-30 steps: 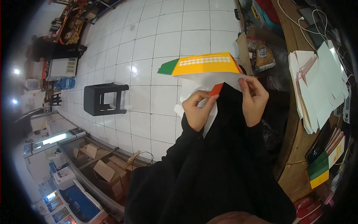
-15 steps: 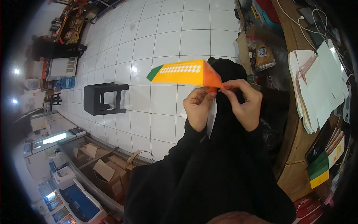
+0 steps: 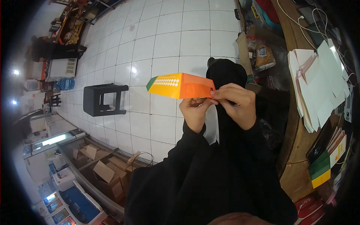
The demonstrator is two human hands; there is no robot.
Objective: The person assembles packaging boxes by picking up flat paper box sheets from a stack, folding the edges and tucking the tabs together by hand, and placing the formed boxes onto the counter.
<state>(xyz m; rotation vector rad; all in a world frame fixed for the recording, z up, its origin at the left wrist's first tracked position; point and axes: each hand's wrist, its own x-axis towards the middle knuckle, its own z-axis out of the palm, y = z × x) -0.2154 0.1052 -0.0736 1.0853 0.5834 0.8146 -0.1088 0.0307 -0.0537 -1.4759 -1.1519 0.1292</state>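
Observation:
A folded printed card (image 3: pixel 165 85) with green, yellow and orange panels is held up in front of my lap. My left hand (image 3: pixel 194 114) pinches its lower edge from below, under the orange panel. Thumb and fingers of my right hand (image 3: pixel 240 105) are closed on the orange panel's right corner, close to my left thumb. Below the fingers a white strip (image 3: pixel 212 127) hangs down over my dark clothing; whether it is part of the card I cannot tell.
A wooden desk (image 3: pixel 294 150) at right bears a stack of white sheets (image 3: pixel 315 88), cables and more green-yellow cards (image 3: pixel 320 170). A black stool (image 3: pixel 105 99) stands on the tiled floor. Cardboard boxes (image 3: pixel 108 174) lie lower left. A person (image 3: pixel 56 48) is far left.
The card has come down and turned, so more of its orange panel shows. Both hands have shifted slightly left, and my right fingers are nearer my left thumb.

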